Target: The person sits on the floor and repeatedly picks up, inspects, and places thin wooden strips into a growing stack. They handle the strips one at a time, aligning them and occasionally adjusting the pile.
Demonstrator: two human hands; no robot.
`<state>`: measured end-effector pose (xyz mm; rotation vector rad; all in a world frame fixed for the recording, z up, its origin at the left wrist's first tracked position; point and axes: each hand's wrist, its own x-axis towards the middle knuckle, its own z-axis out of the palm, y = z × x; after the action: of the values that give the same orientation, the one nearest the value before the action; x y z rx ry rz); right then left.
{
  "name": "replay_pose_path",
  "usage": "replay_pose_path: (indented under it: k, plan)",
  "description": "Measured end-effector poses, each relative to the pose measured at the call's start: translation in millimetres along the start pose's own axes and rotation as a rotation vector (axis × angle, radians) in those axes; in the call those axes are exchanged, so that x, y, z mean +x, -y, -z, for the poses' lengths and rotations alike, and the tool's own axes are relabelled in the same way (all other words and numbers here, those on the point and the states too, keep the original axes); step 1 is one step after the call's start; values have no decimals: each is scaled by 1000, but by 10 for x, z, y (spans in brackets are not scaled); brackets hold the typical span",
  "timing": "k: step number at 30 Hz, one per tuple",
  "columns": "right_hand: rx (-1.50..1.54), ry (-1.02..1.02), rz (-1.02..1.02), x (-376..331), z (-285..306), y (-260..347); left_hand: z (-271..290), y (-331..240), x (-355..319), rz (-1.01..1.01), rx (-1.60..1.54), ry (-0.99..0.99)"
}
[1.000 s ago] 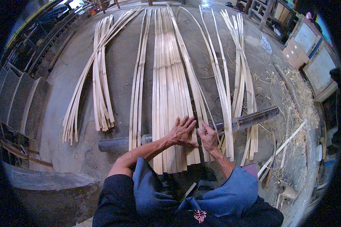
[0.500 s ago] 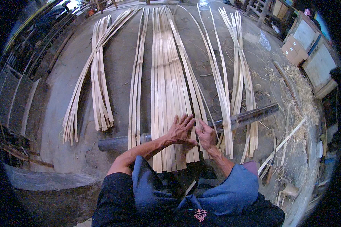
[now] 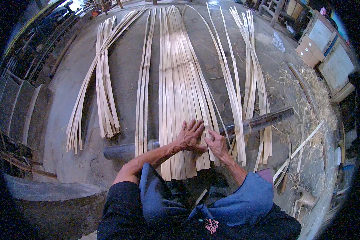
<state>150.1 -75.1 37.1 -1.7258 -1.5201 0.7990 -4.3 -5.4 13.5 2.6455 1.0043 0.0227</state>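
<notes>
On the near side of the dark pole (image 3: 264, 121), your blue lap cloth (image 3: 158, 196) is filling the foreground, and the lower ends of a wide band of pale strips (image 3: 176, 80) are reaching past the pole toward you. Over the pole, your left hand (image 3: 191, 137) is lying flat on the band with its fingers spread, pressing on no single strip that can be made out. Just to its right, at the band's right edge, your right hand (image 3: 217, 146) is curling its fingers close to the outer strips; whether it is pinching one, you cannot tell from here.

Across the pole's left part, a few narrow strips (image 3: 142, 100) are lying apart from the band, with floor showing between. Across its right part, a loose pair of strips (image 3: 240, 146) is lying apart too. By the look of it, the work is standing partway: the middle strips are already lying side by side, mostly close, while these outer ones are not yet lying against them.

Beyond the pole's left end, a crossed bundle (image 3: 102, 88) is lying separate; toward its right end, another bundle (image 3: 250, 48) is crossing its line. Both are looking unused so far. Past the right end, curly shavings (image 3: 318, 108) are heaping up, and farther off a cardboard box (image 3: 310, 52) is leaning.
</notes>
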Motion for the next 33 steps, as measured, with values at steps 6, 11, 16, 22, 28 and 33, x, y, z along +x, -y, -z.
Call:
replay_pose_path:
  k: [6,11,16,22,28,33]
  plan:
    - [-87,59,102,7,72,-38,-27,121,73,34,-218,82]
    - [-87,225,52,16,144,-5,-63,171,59,18,-232,45]
    - [-27,218,-71,37,111,8,-89,184,84,22,-202,31]
    - [-69,217,91,52,80,-48,-94,174,97,33,-199,14]
    - [-177,170,142,17,101,-75,-54,143,147,17,-144,-11]
    - [-183,310,193,-3,149,-32,-58,59,155,39,-145,-70]
